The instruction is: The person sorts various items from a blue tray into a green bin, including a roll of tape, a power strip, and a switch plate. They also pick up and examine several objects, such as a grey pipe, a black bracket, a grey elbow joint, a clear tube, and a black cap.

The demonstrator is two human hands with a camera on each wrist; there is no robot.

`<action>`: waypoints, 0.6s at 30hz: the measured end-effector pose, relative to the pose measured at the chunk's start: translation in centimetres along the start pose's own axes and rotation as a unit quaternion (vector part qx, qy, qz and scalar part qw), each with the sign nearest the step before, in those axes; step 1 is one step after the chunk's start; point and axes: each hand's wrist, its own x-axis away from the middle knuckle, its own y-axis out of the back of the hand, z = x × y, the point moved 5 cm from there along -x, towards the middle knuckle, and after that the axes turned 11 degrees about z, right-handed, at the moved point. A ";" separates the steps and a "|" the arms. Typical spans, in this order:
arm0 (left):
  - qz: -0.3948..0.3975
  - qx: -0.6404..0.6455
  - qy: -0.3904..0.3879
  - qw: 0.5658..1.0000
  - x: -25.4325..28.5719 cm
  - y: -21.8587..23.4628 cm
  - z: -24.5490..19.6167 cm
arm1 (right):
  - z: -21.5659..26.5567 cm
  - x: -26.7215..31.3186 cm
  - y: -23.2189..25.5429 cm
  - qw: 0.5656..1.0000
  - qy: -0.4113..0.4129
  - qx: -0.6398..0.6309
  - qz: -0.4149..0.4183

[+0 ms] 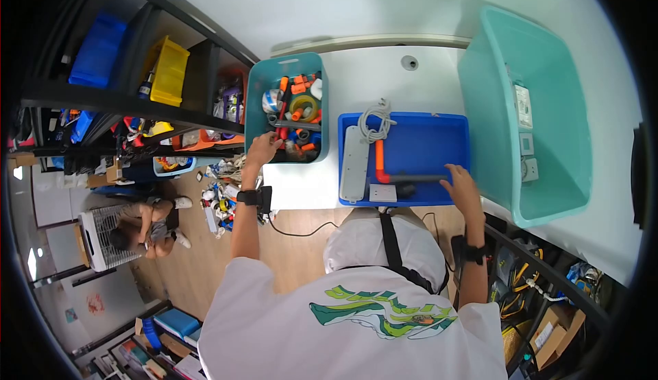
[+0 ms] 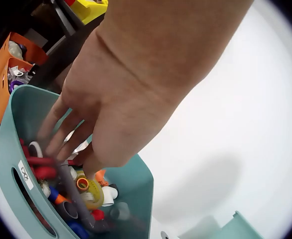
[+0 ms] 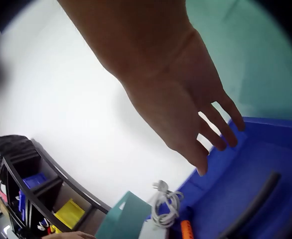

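My left hand (image 1: 264,149) reaches over the near edge of the teal bin (image 1: 253,105). In the left wrist view its fingers (image 2: 66,132) point down, spread and slightly bent, close to a grey pipe (image 2: 71,184) and red pieces (image 2: 45,173); whether the tips touch them is unclear. My right hand (image 1: 463,192) hovers with spread fingers over the right front of the blue tray (image 1: 432,140), near the end of a dark grey pipe (image 1: 418,178) joined by a red elbow (image 1: 382,177) to an orange pipe (image 1: 380,155). It holds nothing.
The blue tray also bears a power strip (image 1: 354,164), a coiled white cable (image 1: 375,123) and a white socket plate (image 1: 382,193). A large mint bin (image 1: 555,112) stands at right. Shelves (image 1: 123,105) line the left. A person (image 1: 147,226) sits low beyond them.
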 end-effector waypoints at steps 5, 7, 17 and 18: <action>-0.006 -0.014 -0.019 1.000 0.5 -0.3 -2.1 | -2.5 -4.1 -6.3 0.995 0.068 0.024 0.065; -0.023 0.016 -0.058 0.998 2.5 0.8 -5.8 | -2.7 -4.9 -8.3 0.985 0.026 0.095 0.143; -0.040 0.082 -0.175 0.980 9.4 0.6 -16.8 | -6.2 -5.6 -12.2 0.989 0.004 0.135 0.066; -0.023 0.081 -0.178 0.980 9.9 0.4 -17.8 | -6.1 -5.5 -12.1 0.986 0.014 0.142 0.083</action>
